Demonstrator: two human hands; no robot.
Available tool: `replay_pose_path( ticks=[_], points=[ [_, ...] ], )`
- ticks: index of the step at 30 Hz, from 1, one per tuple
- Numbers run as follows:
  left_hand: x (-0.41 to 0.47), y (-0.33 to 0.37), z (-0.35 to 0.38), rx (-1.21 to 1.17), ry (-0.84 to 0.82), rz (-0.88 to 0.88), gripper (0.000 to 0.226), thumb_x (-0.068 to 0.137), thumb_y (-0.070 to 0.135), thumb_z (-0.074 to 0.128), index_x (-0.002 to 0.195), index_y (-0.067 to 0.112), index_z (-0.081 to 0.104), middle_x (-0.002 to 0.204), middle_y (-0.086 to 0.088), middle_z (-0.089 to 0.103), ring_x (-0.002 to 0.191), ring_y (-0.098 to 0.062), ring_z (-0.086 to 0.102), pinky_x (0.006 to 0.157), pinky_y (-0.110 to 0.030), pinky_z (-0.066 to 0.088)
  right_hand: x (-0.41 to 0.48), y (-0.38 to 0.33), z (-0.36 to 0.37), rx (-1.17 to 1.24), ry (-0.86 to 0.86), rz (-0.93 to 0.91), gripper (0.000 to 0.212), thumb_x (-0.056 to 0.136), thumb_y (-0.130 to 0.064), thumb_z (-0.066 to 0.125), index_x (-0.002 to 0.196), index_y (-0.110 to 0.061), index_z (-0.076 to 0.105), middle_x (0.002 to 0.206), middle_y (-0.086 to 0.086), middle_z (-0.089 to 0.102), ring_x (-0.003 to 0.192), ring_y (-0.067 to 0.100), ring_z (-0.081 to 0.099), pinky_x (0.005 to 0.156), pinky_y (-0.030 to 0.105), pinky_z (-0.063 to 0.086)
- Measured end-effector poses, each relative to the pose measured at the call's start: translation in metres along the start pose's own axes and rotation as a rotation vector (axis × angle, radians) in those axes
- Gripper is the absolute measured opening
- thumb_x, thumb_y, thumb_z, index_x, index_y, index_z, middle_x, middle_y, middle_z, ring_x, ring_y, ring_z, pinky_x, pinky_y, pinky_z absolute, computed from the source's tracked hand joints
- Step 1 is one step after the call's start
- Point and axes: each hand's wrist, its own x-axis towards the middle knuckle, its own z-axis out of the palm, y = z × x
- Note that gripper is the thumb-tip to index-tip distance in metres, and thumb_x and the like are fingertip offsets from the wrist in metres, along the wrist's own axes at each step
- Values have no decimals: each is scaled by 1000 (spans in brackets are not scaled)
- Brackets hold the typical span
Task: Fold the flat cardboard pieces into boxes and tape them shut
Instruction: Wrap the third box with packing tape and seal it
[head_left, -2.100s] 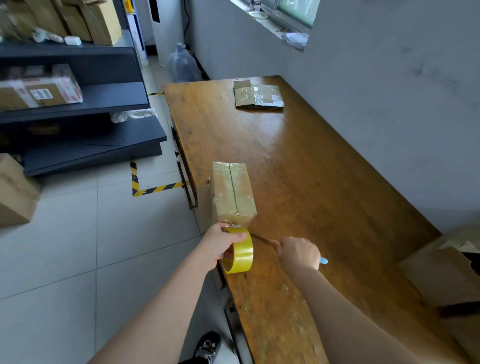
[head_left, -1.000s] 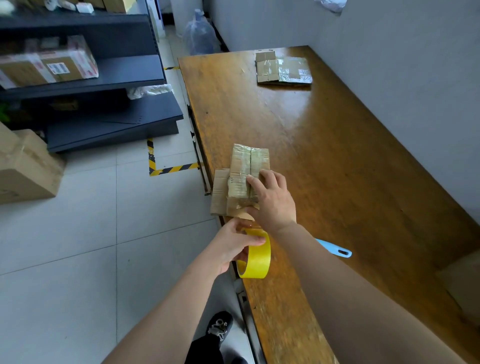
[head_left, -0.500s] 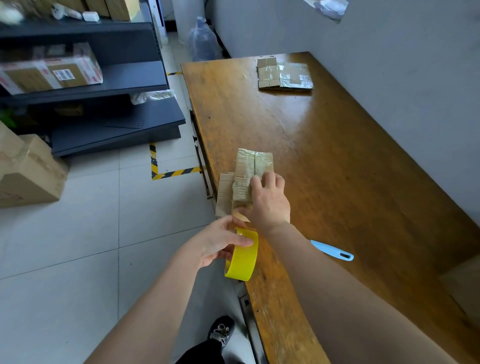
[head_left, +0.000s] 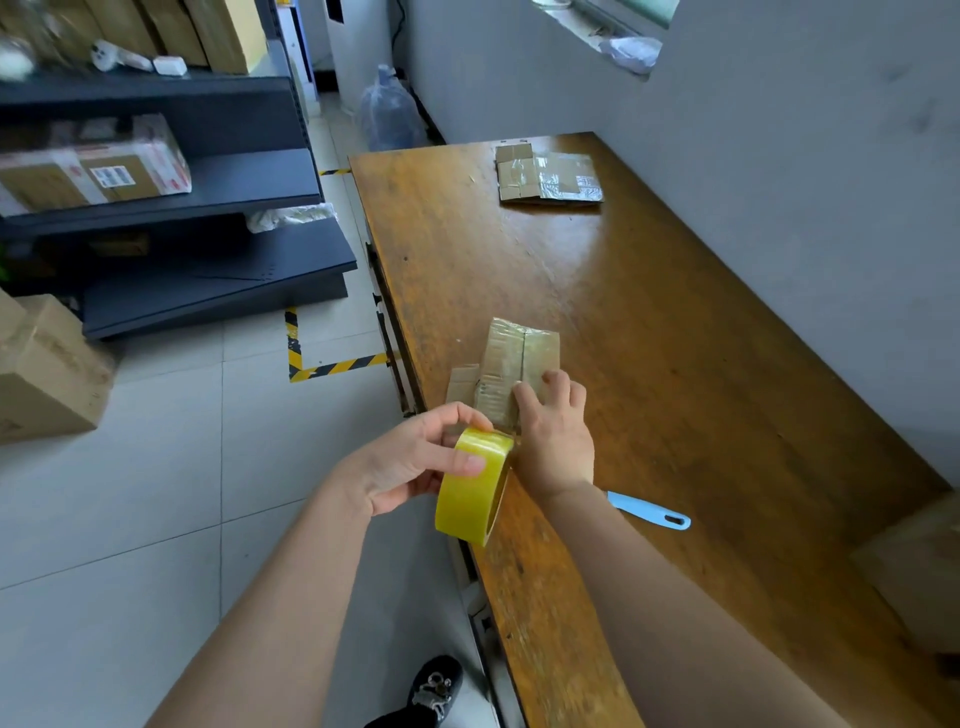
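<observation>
Small brown cardboard box (head_left: 511, 364), pressed down near the left edge of the wooden table (head_left: 675, 364) by the flat right hand (head_left: 556, 436), was best taped tautly from the yellow tape roll (head_left: 472, 486) gripped by the left hand (head_left: 415, 462).

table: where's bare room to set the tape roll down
Bare tabletop between the taped box and the far flattened cardboard, and rightward to the wall. Crowded near edge: left hand, right hand, tape roll, blue-handled knife.

Wooden table (head_left: 675, 364) bears small box (head_left: 519, 353), flat cardboard (head_left: 545, 176), blue-handled tool (head_left: 649, 512).
</observation>
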Motion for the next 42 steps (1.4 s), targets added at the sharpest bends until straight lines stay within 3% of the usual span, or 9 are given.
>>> replay_pose_path(
  ticks=[4,8,13,17,24,28,31,35,42],
  points=[
    [4,10,8,-42,-15,48,42,69,14,77,107,21,60,98,-5,69,88,-22,67,69,-35,55,-12,10,-11,-23,-5,31,40,82,-25,68,117,-22,48,125,6,42,112,24,38,72,31,50],
    [8,21,20,-92,-28,72,62,54,25,91,108,21,62,101,-6,69,90,-25,67,68,-38,55,-12,26,-28,-23,-121,-36,57,82,-26,70,134,-31,46,134,0,44,124,23,39,101,40,38],
    [13,33,36,-58,15,102,61,55,23,87,110,20,60,99,-6,70,90,-25,67,71,-39,55,-11,20,-58,668,32,111,23,96,-22,50,110,-23,68,110,-5,65,104,13,54,87,32,46],
    [12,42,44,-20,38,156,51,65,19,82,110,22,60,97,-4,72,90,-24,69,71,-40,57,-14,12,-81,971,-13,217,18,90,-35,61,87,-24,75,82,-8,70,80,12,64,74,35,53],
    [7,53,56,81,63,188,40,73,42,74,111,33,66,103,-6,72,90,-22,70,73,-39,56,-12,13,-97,934,106,263,10,88,-26,69,79,-26,72,73,-11,68,69,3,62,63,21,51],
    [10,60,68,159,261,199,39,79,44,67,117,39,60,107,-9,66,85,-19,70,69,-39,60,-11,8,-107,753,231,184,8,88,-20,68,82,-19,72,81,-11,64,77,7,59,73,30,51],
    [11,64,70,403,450,315,40,83,33,72,120,41,59,104,-2,59,89,-13,64,70,-25,56,-11,5,-115,584,259,100,8,88,-20,67,87,-16,75,91,-5,65,84,15,59,75,37,51],
    [8,72,71,823,623,568,8,83,23,74,91,25,74,94,13,58,82,2,56,62,-3,40,-10,2,-123,452,212,21,11,90,-22,65,92,-20,76,96,-5,65,86,15,59,74,38,53],
    [11,69,77,977,813,706,10,91,17,63,85,10,68,84,2,62,76,-14,56,62,-23,40,-12,3,-131,774,166,116,39,89,-42,66,123,-23,60,101,-9,67,91,7,64,79,25,52]
  ],
)
